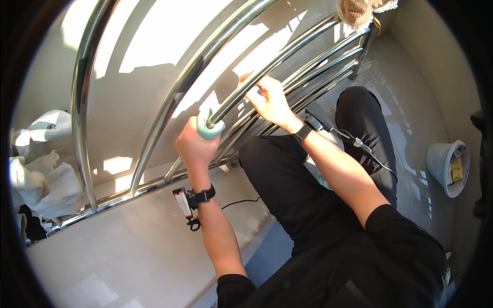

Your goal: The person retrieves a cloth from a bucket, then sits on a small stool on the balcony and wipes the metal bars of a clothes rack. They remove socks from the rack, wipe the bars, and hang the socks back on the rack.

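Observation:
My left hand (198, 143) grips a green cloth (211, 131) wrapped around a shiny metal bar of a rack (246, 85). Farther up the same bar is my right hand (266, 97), with its thumb and fingers bent close together by the bar. A small yellow-orange bit shows near those fingertips, but what it is cannot be told. Part of the right fingers lies behind the bar. Each wrist wears a black strap with a small device and a cable.
Light-coloured cloths (46, 184) hang at the rack's left end, and a brown item with lace trim (356, 13) at its top right. A white bin (443, 163) holding wrappers stands on the floor at right. My bent knees are close below the bars.

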Demonstrator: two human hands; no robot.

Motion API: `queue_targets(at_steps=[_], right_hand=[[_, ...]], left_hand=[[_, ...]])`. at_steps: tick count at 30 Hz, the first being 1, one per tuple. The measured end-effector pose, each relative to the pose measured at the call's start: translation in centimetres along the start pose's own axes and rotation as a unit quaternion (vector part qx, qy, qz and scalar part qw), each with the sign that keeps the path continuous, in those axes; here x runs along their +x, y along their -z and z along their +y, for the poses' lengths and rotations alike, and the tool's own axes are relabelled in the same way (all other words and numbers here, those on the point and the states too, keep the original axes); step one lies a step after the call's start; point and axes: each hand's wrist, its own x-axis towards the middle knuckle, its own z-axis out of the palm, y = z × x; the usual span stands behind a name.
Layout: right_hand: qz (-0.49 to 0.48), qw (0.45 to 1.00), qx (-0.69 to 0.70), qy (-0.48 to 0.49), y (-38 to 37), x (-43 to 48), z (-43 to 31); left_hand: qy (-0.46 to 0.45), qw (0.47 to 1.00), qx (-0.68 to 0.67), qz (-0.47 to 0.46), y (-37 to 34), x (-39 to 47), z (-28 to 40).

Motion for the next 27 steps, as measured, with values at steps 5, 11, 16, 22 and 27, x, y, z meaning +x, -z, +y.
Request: queue_targets(at_steps=[5, 11, 16, 22, 27], right_hand=[[0.005, 0.995, 0.005, 0.099, 0.1, 0.9, -0.6], [0.009, 0.995, 0.019, 0.101, -0.1, 1.2, -0.4], [-0.012, 0.982, 0.008, 0.186, -0.3, 2.1, 0.9], [-0.046, 0.996, 0.022, 0.068, 0.2, 3.7, 1.4], [-0.077, 0.981, 0.015, -0.175, 2.1, -0.2, 0.0]], left_hand=[[0.003, 1.000, -0.001, -0.011, 0.3, 0.1, 0.4], [-0.017, 1.000, -0.004, 0.015, 0.2, 0.0, 0.4], [-0.029, 0.999, -0.023, 0.033, -0.1, -0.2, 0.2], [-0.052, 0.998, -0.021, 0.034, 0.0, -0.1, -0.6], [-0.032, 0.999, -0.015, 0.010, 0.2, -0.4, -0.7]])
